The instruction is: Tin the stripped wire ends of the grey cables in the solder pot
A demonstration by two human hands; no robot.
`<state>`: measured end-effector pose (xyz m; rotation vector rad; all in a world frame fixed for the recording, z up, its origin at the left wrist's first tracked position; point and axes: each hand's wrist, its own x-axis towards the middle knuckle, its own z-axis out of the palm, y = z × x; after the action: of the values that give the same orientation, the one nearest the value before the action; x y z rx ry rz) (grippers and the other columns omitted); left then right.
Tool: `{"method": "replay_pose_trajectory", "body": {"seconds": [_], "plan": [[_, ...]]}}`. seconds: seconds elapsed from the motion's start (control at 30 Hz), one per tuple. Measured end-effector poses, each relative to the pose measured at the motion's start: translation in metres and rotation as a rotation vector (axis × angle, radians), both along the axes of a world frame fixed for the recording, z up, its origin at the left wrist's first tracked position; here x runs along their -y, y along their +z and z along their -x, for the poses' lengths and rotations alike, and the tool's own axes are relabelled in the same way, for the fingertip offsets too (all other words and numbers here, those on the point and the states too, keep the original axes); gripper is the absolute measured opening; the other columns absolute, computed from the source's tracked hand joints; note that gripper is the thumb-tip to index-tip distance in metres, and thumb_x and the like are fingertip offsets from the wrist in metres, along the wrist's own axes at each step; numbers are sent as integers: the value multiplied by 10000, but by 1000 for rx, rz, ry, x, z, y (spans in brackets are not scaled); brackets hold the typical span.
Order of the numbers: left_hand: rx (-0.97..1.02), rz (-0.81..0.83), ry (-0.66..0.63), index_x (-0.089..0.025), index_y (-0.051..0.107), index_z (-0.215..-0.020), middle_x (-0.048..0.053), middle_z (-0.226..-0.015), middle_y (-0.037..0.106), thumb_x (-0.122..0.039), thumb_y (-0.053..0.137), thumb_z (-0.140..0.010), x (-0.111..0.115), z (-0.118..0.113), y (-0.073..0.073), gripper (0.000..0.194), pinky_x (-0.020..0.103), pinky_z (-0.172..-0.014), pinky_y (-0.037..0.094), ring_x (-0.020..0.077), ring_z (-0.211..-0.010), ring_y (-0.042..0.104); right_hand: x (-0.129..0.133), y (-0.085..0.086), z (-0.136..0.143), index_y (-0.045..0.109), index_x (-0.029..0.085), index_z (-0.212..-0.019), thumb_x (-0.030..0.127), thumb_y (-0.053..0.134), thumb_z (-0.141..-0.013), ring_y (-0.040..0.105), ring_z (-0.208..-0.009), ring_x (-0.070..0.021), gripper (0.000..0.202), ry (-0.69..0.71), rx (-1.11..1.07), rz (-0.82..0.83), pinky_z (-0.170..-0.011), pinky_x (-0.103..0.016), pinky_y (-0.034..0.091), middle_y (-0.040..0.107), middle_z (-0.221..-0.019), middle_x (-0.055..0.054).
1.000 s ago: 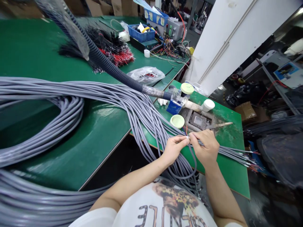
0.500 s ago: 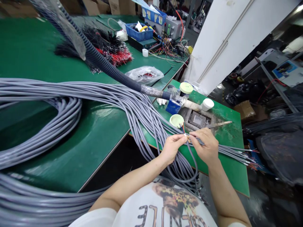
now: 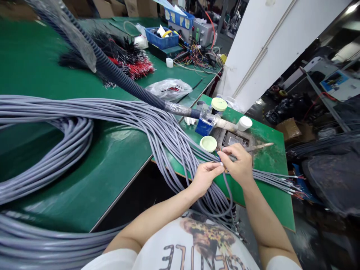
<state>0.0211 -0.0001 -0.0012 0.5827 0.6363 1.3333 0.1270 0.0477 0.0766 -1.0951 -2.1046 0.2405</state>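
My left hand (image 3: 206, 177) pinches the end of one grey cable (image 3: 228, 186) between thumb and fingertips, near a white band at its tip. My right hand (image 3: 239, 163) is closed on the thin coloured wires (image 3: 218, 149) that come out of this end; its fingers partly cover them. Below the hands the held cable loops down toward my shirt. A thick bundle of grey cables (image 3: 168, 138) runs beneath and beside my hands. Just beyond the fingers are a pale green lid (image 3: 208, 143) and a solder pot (image 3: 232, 139) in a grimy block.
A ribbed hose (image 3: 135, 88) slants over the bench to a blue box (image 3: 204, 126). A flat blade-like tool (image 3: 260, 146) lies beside the pot. Stripped cable ends (image 3: 295, 187) lie at right. Black and red wires (image 3: 123, 60) are heaped behind. A white pillar (image 3: 264, 48) stands beyond.
My right hand has moved slightly up and left, from beside the cable end onto the coloured wires, which are now mostly covered. My left hand stays at the cable end.
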Motion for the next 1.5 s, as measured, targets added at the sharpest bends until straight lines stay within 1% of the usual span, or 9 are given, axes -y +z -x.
{"method": "replay_pose_trajectory", "body": {"seconds": [0.3,0.57,0.73,0.83,0.93,1.03,1.13,1.3,1.5], "plan": [[42,69,70,-138,739,-808,30,-749,689,-322,760,-712,-5,2,-15,209,255,-785,434,126,-720,575,12,-9,-4,658,249,-866,139,675,-755,582,-698,-160,157,92,69,-310,-725,-376,428,652,-722,7],[165,134,62,-115,722,-781,46,-756,679,-302,758,-716,-11,11,-8,201,216,-736,437,107,-707,571,8,-33,-42,556,312,-1258,70,547,-829,579,-1040,-215,492,306,172,-159,-857,-427,486,665,-1132,-40],[216,111,-29,-127,699,-782,13,-676,634,-350,718,-757,-11,13,1,225,223,-638,440,96,-608,542,11,-44,-48,546,348,-1274,133,612,-815,452,-1260,-271,511,430,179,-142,-978,-503,455,563,-1327,-23],[25,7,-16,-139,708,-918,47,-770,689,-361,675,-803,-5,20,6,253,273,-753,463,139,-727,604,7,-36,-45,592,330,-1218,149,621,-813,495,-1227,-273,444,366,-16,-103,-974,-505,465,628,-1236,-32],[-350,-226,176,-162,710,-969,77,-869,714,-312,631,-844,2,33,5,211,326,-829,455,185,-857,615,-6,-27,-41,640,282,-1124,167,548,-861,582,-1111,-245,301,155,-207,-51,-957,-477,475,686,-1098,-47],[-691,-473,434,-190,711,-929,67,-858,713,-243,596,-864,3,45,-5,142,360,-834,447,196,-865,603,-25,-23,-37,650,240,-1047,236,504,-898,639,-972,-216,209,-26,-300,17,-920,-434,490,710,-978,-51],[-886,-579,556,-211,689,-976,55,-901,712,-207,591,-861,-2,50,-23,150,397,-876,425,207,-919,600,-48,-26,-33,645,221,-1008,304,492,-909,655,-885,-202,200,-84,-323,72,-865,-404,506,717,-918,-45],[-1020,-636,590,-218,653,-1044,58,-1003,702,-215,585,-862,-10,48,-44,195,412,-915,400,215,-1004,590,-76,-32,-22,653,212,-985,354,481,-910,647,-914,-209,235,-63,-214,120,-866,-391,496,721,-924,-45],[-1014,-642,564,-219,656,-1030,65,-1003,702,-229,572,-863,-9,51,-42,188,401,-915,393,214,-1002,594,-90,-40,-7,646,202,-986,339,470,-915,626,-943,-200,234,-6,-91,142,-886,-371,469,723,-936,-45]]}}
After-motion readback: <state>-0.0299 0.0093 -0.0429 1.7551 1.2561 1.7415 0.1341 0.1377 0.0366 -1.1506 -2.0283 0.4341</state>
